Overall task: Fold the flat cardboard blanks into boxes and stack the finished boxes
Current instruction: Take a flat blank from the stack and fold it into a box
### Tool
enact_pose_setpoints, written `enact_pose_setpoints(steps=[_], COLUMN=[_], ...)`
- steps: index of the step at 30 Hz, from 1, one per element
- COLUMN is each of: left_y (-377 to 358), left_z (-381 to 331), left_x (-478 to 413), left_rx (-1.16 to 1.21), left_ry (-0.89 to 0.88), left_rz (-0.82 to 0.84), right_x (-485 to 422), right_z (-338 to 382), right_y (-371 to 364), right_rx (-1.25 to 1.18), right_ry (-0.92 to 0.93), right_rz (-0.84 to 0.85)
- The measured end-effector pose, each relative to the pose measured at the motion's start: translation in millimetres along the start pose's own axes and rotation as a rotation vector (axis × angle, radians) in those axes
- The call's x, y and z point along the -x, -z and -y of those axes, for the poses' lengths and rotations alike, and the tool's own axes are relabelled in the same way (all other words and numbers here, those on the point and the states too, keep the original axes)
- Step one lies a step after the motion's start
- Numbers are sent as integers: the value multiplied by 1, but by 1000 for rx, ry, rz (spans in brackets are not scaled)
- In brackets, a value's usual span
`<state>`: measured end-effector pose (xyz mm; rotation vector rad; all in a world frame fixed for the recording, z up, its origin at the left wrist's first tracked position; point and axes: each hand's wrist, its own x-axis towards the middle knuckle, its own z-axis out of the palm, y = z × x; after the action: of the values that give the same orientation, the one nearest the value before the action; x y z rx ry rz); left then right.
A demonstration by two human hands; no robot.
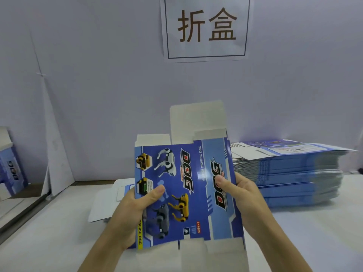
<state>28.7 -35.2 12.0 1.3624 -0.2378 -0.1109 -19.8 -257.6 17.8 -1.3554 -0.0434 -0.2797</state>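
I hold a flat blue cardboard blank (182, 185), printed with toy dogs and the word DOG, up in front of me above the table. My left hand (137, 205) grips its left edge with the thumb on the printed face. My right hand (239, 189) grips its right edge, thumb on the DOG panel. White flaps stick out at its top and bottom. A tall stack of flat blanks (290, 173) lies on the table to the right. A folded box (11, 169) stands at the far left.
Another flat blank (106, 201) lies white side up on the white table (59, 232), behind my left hand. A white wall with a paper sign (206, 26) closes the back. A slanted white board (55, 154) leans at the left.
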Motion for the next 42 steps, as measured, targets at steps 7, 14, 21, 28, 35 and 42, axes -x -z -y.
enact_pose_setpoints(steps=[7, 14, 21, 28, 35, 42], left_y=[3, 4, 4, 6, 10, -28], left_z=[-4, -5, -8, -9, -15, -4], left_x=[1, 2, 3, 0, -4, 3], left_rx=[-20, -44, -2, 21, 649, 877], left_ry=[-50, -64, -78, -115, -109, 6], left_rz=[11, 28, 60, 16, -173, -106], right_x=[1, 0, 3, 5, -3, 9], right_z=[0, -2, 0, 7, 10, -15], right_y=[-2, -1, -6, -9, 22, -8], right_rx=[-36, -58, -35, 13, 179, 561], right_ry=[49, 37, 63, 76, 129, -26], right_rz=[26, 32, 23, 69, -125, 452])
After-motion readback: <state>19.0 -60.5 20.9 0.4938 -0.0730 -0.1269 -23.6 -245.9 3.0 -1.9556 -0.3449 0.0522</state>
